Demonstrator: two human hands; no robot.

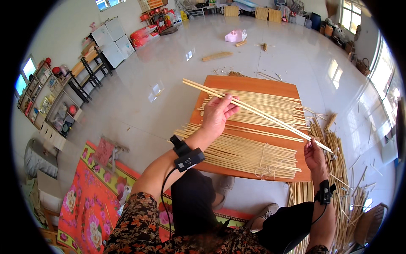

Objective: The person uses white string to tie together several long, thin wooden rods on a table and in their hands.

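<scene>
My left hand [219, 113] pinches a pair of long pale stalks [267, 117] between thumb and fingers, nearer their left end. At the other end my right hand [315, 155] has its fingers closed on the same stalks. They slant across above a low brown wooden table [249, 83], left end farther from me. Below them, a near row of stalks [230, 152] lies side by side, with loose thin string [265, 166] across its right part. A far row of similar stalks [275, 104] lies beyond, with a few single ones between the two.
A large heap of stalks [311, 197] lies on the floor along the table's right side. To the left are a flowered red mat [80, 203] and a small stool [105, 151]. Bundles [217, 56] and a pink bag [235, 36] lie on the shiny floor beyond.
</scene>
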